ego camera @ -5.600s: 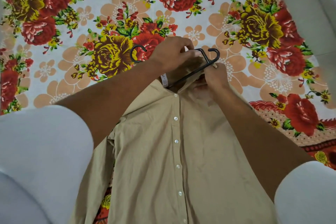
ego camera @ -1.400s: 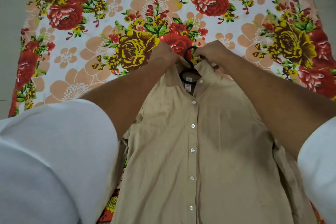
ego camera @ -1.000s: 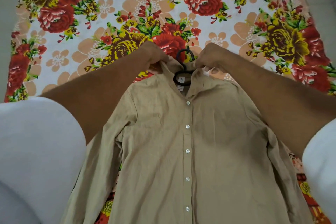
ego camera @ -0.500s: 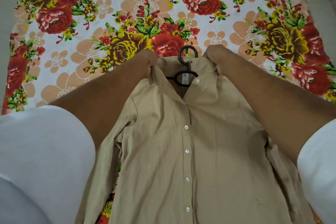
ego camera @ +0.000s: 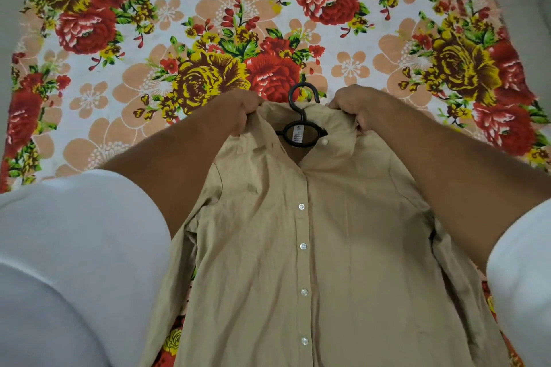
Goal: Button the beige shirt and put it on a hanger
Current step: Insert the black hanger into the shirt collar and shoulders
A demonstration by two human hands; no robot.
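The beige shirt [ego camera: 313,247] lies front up on a floral sheet, buttoned down the placket, with the top collar button undone. A black hanger [ego camera: 301,119] sits inside it; only its hook and neck ring show at the open collar, and its arms are hidden under the fabric. My left hand [ego camera: 238,112] grips the left side of the collar. On the opposite side my right hand [ego camera: 353,107] grips the collar's right edge. Both hands lie on either side of the hanger hook.
The floral sheet [ego camera: 208,39] covers the floor ahead and to both sides. Bare grey floor [ego camera: 12,9] shows along the far left edge. My white sleeves fill the lower corners of the view.
Five seconds ago the hanger was being fed into the neck. Since then it has settled inside, and my hands have spread apart along the collar, which has opened wider around the hook.
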